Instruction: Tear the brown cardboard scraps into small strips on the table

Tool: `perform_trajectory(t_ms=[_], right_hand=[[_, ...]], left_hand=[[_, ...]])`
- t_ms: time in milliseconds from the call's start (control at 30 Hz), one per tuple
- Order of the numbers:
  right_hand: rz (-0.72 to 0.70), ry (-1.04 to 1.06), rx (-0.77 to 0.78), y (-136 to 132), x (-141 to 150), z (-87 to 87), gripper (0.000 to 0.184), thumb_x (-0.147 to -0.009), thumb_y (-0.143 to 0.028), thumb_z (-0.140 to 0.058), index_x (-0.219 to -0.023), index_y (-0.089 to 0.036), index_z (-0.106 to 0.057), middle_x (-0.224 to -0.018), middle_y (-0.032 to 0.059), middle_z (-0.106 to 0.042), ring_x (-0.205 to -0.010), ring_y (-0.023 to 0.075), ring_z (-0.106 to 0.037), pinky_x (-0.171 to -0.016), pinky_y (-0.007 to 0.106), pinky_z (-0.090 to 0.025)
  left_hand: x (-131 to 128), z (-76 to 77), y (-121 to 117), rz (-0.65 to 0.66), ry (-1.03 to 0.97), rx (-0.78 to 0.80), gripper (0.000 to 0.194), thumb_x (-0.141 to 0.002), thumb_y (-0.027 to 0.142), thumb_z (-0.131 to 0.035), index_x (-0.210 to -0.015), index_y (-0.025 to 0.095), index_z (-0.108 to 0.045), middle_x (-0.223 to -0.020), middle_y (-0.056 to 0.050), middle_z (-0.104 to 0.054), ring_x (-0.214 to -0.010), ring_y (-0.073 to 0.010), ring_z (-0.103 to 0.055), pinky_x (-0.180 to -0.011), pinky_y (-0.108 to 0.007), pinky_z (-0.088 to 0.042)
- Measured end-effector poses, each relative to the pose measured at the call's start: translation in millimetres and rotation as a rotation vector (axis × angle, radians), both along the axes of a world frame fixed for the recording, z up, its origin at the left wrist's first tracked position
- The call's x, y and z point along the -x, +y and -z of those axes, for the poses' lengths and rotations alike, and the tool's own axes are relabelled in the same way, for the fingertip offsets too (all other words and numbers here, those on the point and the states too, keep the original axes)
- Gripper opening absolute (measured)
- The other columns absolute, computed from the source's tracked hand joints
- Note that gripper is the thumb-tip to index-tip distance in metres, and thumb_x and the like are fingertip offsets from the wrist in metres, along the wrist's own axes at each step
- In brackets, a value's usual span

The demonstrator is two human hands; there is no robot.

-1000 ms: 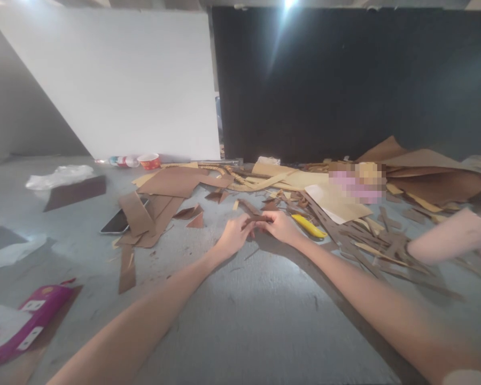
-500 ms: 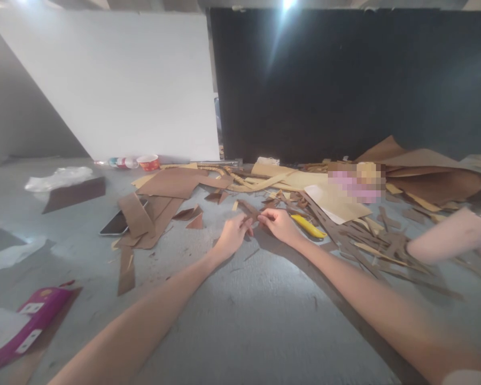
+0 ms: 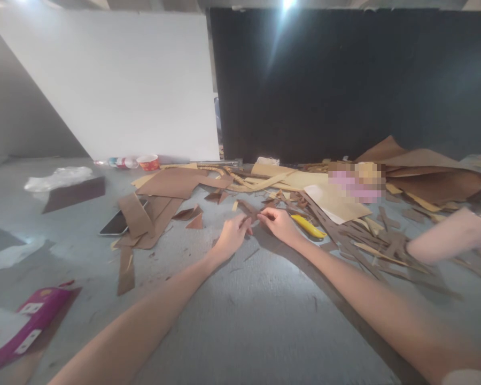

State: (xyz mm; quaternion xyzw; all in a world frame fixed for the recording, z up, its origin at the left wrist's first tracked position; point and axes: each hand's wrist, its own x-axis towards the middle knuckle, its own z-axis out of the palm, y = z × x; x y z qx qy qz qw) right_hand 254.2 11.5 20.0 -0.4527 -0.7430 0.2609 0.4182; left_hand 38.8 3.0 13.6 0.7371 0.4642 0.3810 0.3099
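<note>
My left hand is closed in a pinch on a small brown strip, which looks like leather or stiff paper. On the strip's right side, the fingertips of my right hand are pinched together at its edge. Both hands are close together low over the grey tabletop, and the fingers hide part of the strip. Just right of my right hand lies a yellow elongated object. Brown triangular scraps lie left of my hands.
Brown sheets partly cover a phone. Many strips and offcuts spread to the right, near another person's arm. At the left lie a magenta tissue pack and clear plastic. A red-and-white cup stands by the white panel.
</note>
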Motion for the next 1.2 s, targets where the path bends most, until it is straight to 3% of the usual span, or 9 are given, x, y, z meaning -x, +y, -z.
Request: perform_trajectory(t_ms=[200, 333, 367, 467, 533, 633, 933, 1200], right_hand=[[0.039, -0.042, -0.017, 3, 0, 3.5, 0.037, -0.105, -0.05, -0.063, -0.081, -0.023, -0.07, -0.077, 0.0025, -0.075, -0.074, 0.0214, -0.067, -0.074, 0.03, -0.048], [0.13, -0.14, -0.015, 11, -1, 12.3, 0.029, -0.102, -0.043, -0.067, -0.081, -0.023, -0.069, -0.081, 0.0037, -0.077, -0.075, 0.0219, -0.067, -0.073, 0.03, -0.046], [0.146, -0.174, -0.017, 13, -1, 15.3, 0.027, -0.101, -0.041, -0.068, -0.081, -0.023, -0.07, -0.081, 0.004, -0.077, -0.076, 0.0217, -0.067, -0.073, 0.03, -0.045], [0.167, -0.249, -0.053, 18, -1, 24.3, 0.022, -0.1, -0.037, -0.071, -0.082, -0.023, -0.07, -0.083, 0.0047, -0.076, -0.078, 0.0214, -0.067, -0.074, 0.03, -0.044], [0.169, -0.27, -0.063, 19, -1, 29.4, 0.022, -0.099, -0.038, -0.073, -0.083, -0.023, -0.07, -0.082, 0.0043, -0.075, -0.078, 0.021, -0.066, -0.073, 0.03, -0.044], [0.18, -0.27, -0.067, 21, -1, 34.4, 0.023, -0.1, -0.04, -0.075, -0.085, -0.023, -0.07, -0.08, 0.0031, -0.072, -0.075, 0.0199, -0.063, -0.072, 0.029, -0.044], [0.176, -0.267, -0.106, 20, -2, 33.3, 0.011, -0.101, -0.03, -0.073, -0.104, -0.022, -0.079, -0.096, 0.0051, -0.074, -0.085, 0.0196, -0.067, -0.079, 0.03, -0.049], [0.154, -0.232, -0.117, 19, -2, 32.9, 0.024, -0.097, -0.012, -0.061, -0.1, -0.021, -0.083, -0.103, 0.0074, -0.08, -0.093, 0.0217, -0.074, -0.086, 0.032, -0.053]], left_hand=[[3, 9.2, 5, -0.116, 0.054, -0.127, 0.032, -0.108, 0.035, -0.059, -0.079, 0.022, -0.059, -0.076, -0.002, -0.071, -0.073, -0.0192, -0.067, -0.073, -0.031, -0.05], [4, 15.8, 7, -0.191, 0.142, -0.319, 0.015, -0.103, 0.019, -0.06, -0.089, 0.021, -0.062, -0.097, -0.008, -0.072, -0.095, -0.0248, -0.068, -0.09, -0.039, -0.056], [4, 16.1, 6, -0.18, 0.18, -0.354, 0.011, -0.102, 0.014, -0.058, -0.096, 0.021, -0.065, -0.103, -0.01, -0.073, -0.103, -0.0269, -0.068, -0.095, -0.042, -0.057], [0, 14.2, -2, -0.06, 0.332, -0.403, 0.031, -0.096, 0.002, -0.051, -0.115, 0.019, -0.069, -0.121, -0.013, -0.074, -0.121, -0.03, -0.066, -0.106, -0.047, -0.057], [-3, 11.9, -8, 0.047, 0.451, -0.408, 0.04, -0.095, 0.0, -0.052, -0.124, 0.019, -0.072, -0.13, -0.012, -0.075, -0.128, -0.0302, -0.065, -0.112, -0.048, -0.056], [-5, 9.2, -13, 0.103, 0.568, -0.401, 0.045, -0.096, 0.003, -0.054, -0.134, 0.017, -0.073, -0.14, -0.013, -0.076, -0.132, -0.0303, -0.067, -0.116, -0.049, -0.056], [-4, 9.9, -12, 0.077, 0.655, -0.389, 0.045, -0.097, 0.004, -0.055, -0.134, 0.015, -0.077, -0.143, -0.017, -0.076, -0.131, -0.0309, -0.072, -0.117, -0.047, -0.057], [-5, 7.4, -15, 0.089, 0.69, -0.384, 0.036, -0.095, 0.004, -0.057, -0.124, 0.013, -0.078, -0.134, -0.018, -0.077, -0.131, -0.0329, -0.068, -0.115, -0.047, -0.057]])
